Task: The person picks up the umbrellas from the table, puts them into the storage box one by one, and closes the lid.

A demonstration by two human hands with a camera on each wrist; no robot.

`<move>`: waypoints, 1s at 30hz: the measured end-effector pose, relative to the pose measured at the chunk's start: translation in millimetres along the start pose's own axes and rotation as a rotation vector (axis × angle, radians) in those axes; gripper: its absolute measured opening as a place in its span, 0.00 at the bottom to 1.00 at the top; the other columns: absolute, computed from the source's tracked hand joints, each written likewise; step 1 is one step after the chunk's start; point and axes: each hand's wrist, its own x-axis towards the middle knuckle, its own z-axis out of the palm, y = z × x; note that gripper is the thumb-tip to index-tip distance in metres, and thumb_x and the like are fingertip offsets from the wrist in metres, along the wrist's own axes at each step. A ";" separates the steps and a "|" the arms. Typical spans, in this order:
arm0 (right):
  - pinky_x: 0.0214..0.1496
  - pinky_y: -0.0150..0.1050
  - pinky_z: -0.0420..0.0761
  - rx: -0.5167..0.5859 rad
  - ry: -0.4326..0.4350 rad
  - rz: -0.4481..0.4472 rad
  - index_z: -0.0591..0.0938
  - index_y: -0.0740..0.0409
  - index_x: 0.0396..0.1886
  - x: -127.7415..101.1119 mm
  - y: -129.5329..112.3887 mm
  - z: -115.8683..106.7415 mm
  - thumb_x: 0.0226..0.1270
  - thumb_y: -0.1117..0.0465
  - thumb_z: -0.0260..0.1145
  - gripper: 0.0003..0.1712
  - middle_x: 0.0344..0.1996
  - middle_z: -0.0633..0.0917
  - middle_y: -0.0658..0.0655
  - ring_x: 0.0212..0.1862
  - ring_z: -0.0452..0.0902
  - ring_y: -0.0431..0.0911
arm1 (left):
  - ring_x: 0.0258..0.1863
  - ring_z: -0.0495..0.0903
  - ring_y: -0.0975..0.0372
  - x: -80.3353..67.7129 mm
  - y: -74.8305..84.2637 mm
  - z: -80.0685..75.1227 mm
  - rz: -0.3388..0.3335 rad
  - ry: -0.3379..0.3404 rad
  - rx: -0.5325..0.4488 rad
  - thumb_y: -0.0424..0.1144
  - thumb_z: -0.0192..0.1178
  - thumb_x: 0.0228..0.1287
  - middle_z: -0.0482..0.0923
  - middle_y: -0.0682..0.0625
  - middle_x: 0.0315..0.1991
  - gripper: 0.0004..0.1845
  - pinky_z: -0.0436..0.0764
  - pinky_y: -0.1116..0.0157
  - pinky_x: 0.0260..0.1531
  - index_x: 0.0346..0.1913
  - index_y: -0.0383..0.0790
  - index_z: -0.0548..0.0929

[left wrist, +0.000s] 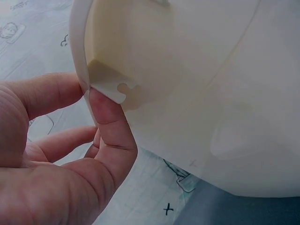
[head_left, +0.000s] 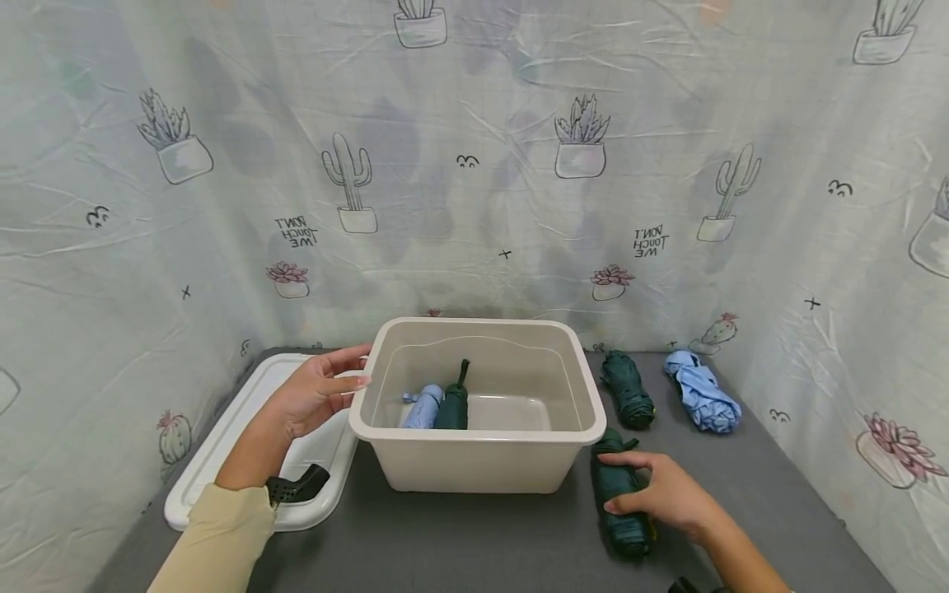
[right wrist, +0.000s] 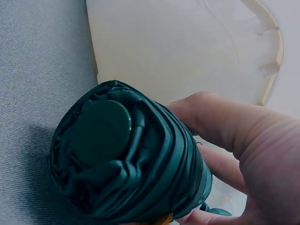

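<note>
On the dark grey counter [head_left: 445,543] there stands a beige rectangular plastic box [head_left: 474,465], open at the top. The left hand [head_left: 315,395] pinches the rim at the left side of this box between the thumb and the bent fingers. The right hand [head_left: 660,494] grips a dark green folded fabric umbrella [head_left: 621,531], with the thumb on the near part and the fingers farther along. This umbrella is at the right of the box, near its front corner, and its round green end cap [right wrist: 105,133] is seen in the right wrist view. Whether it touches the box, I cannot tell.

Inside the box, at the left part, a light blue rolled umbrella [head_left: 423,409] and a second green umbrella [head_left: 452,412] lie side by side; the green one has a thin strap pointing upward. Behind the gripped umbrella lies a third green umbrella [head_left: 627,391], and to the right of that one, a crumpled light blue umbrella [head_left: 706,399]. A white plastic lid [head_left: 237,428] lies at the left of the box, partly under the left forearm.
</note>
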 end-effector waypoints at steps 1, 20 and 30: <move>0.62 0.62 0.76 0.011 -0.001 0.003 0.84 0.49 0.63 0.1 0.5 -0.2 0.48 0.57 0.85 0.38 0.71 0.72 0.70 0.67 0.69 0.65 | 0.48 0.85 0.61 0.1 -0.3 0.0 -0.001 -0.002 -0.001 0.27 0.63 0.69 0.76 0.48 0.52 0.38 0.88 0.64 0.48 0.78 0.29 0.60; 0.49 0.46 0.85 0.314 0.002 0.006 0.76 0.57 0.72 -3.7 -3.1 -5.8 0.54 0.63 0.81 0.44 0.75 0.64 0.72 0.58 0.77 0.55 | 0.48 0.86 0.61 -0.1 -0.1 -0.9 -0.007 -0.002 -0.027 0.26 0.63 0.69 0.76 0.48 0.53 0.38 0.88 0.64 0.48 0.78 0.28 0.59; 0.51 0.48 0.85 0.333 -0.013 0.003 0.74 0.55 0.74 -6.4 -13.6 -18.5 0.57 0.62 0.79 0.44 0.78 0.56 0.71 0.66 0.69 0.62 | 0.48 0.85 0.61 1.3 0.9 -1.9 -0.006 -0.005 -0.018 0.28 0.64 0.68 0.75 0.47 0.53 0.39 0.88 0.64 0.48 0.78 0.28 0.59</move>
